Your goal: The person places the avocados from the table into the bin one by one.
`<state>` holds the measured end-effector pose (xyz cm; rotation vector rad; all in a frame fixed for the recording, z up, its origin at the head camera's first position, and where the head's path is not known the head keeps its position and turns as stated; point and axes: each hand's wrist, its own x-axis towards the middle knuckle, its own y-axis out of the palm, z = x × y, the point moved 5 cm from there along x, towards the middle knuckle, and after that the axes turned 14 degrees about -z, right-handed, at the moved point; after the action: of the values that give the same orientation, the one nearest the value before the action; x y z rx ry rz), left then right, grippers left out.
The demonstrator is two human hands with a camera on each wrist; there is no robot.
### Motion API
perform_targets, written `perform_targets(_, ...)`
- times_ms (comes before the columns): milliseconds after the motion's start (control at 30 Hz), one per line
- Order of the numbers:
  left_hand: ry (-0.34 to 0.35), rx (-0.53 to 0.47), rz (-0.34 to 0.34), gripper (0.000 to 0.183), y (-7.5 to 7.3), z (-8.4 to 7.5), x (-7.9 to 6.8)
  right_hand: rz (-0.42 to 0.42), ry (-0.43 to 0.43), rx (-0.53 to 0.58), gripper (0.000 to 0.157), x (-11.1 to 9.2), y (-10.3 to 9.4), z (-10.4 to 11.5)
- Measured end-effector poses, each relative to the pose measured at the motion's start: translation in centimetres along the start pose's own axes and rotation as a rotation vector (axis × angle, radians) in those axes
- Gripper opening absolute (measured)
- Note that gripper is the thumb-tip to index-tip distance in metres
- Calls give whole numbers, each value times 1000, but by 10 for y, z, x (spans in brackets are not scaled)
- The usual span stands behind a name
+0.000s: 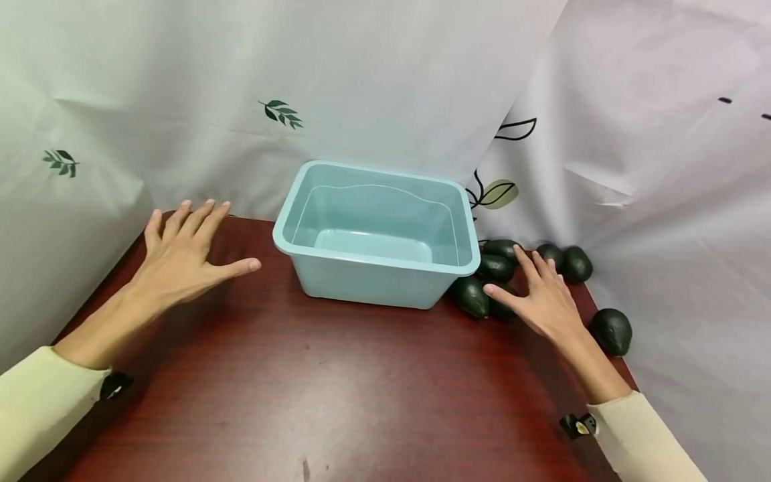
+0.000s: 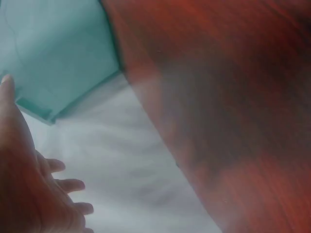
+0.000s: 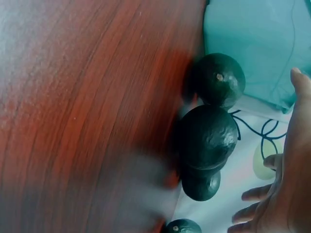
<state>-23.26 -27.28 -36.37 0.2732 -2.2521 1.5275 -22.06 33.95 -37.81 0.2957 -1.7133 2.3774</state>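
Note:
My left hand [image 1: 183, 258] hovers over the table's left side with fingers spread, holding nothing. To its right stands a light blue plastic tub [image 1: 367, 282], its inside bare. My right hand [image 1: 545, 294] is held over the avocados to the right of the tub, fingers apart and nothing gripped. Several dark green avocados [image 1: 470, 296] lie bunched against the tub's right end, partly hidden by that hand. In the right wrist view, avocados [image 3: 209, 137] sit in a row beside the tub [image 3: 248, 48], with the right hand [image 3: 286, 194] off to one side.
Two more avocados [image 1: 577, 264] lie at the back right corner, and a single avocado [image 1: 611, 331] sits at the right edge of the reddish-brown table [image 1: 361, 388]. White cloth [image 1: 373, 80] with leaf prints hangs behind and along both sides.

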Motion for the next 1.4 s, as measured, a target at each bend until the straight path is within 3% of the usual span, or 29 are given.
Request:
perform_targets(300,132,-70,-144,98,-16,-29,6,5,-3,-14,112,-3,-3,10)
perform_targets(533,244,-186,-273,75,-22,-53,6,44,17,-14,110,-5,0,15)
perform_targets(733,392,-287,-368,86,-21,-70,3,42,-2,-3,106,-4,2,22)
perform_targets(1033,604,-436,-399,67,-15,-90,6,26,-36,15,101,-7,7,33)
perform_targets(1267,711,-484,-318,51,-5,-103,10,34,-45,17,102,-9,12,37)
perform_targets(1400,766,-511,-316,44,-4,-108,13,27,-56,24,101,-10,15,38)
